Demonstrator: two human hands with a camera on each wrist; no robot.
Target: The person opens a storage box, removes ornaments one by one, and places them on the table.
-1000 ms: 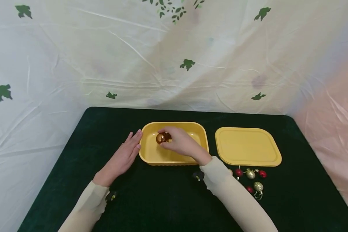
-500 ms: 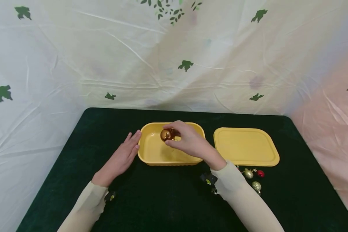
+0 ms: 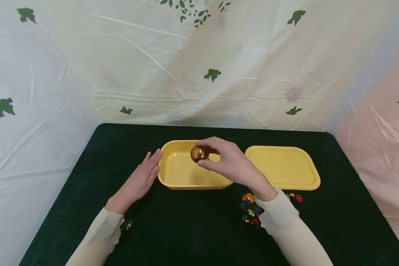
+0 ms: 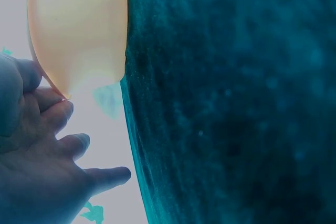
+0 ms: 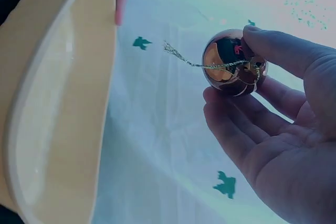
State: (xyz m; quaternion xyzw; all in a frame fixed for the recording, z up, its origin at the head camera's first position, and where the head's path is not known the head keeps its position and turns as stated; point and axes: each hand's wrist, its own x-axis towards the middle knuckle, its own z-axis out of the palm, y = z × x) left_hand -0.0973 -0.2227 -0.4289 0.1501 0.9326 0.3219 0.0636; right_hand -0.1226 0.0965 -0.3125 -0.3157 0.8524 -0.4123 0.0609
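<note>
A shiny copper-coloured Christmas bauble [image 3: 198, 153] with a gold string is held by my right hand [image 3: 235, 163] over the yellow plastic box [image 3: 174, 177]. In the right wrist view, thumb and fingertips pinch the bauble [image 5: 218, 69], and its string hangs loose beside the box [image 5: 84, 77]. My left hand [image 3: 140, 184] rests its straight fingers against the box's left end. The left wrist view shows the left hand's [image 4: 47, 140] fingertips touching the box wall [image 4: 79, 30], with the thumb side spread. No other bauble shows in the visible part of the box.
A yellow lid [image 3: 282, 168] lies flat right of the box. Near my right wrist are an orange bauble [image 3: 248, 198], a red bauble [image 3: 254, 223] and another red bauble [image 3: 298, 198]; the sleeve hides others. A dark green cloth [image 3: 186, 232] covers the table.
My right hand has drawn the bauble rightward and slightly up, from low inside the box's left half to above its middle. The left hand has stayed at the box's end.
</note>
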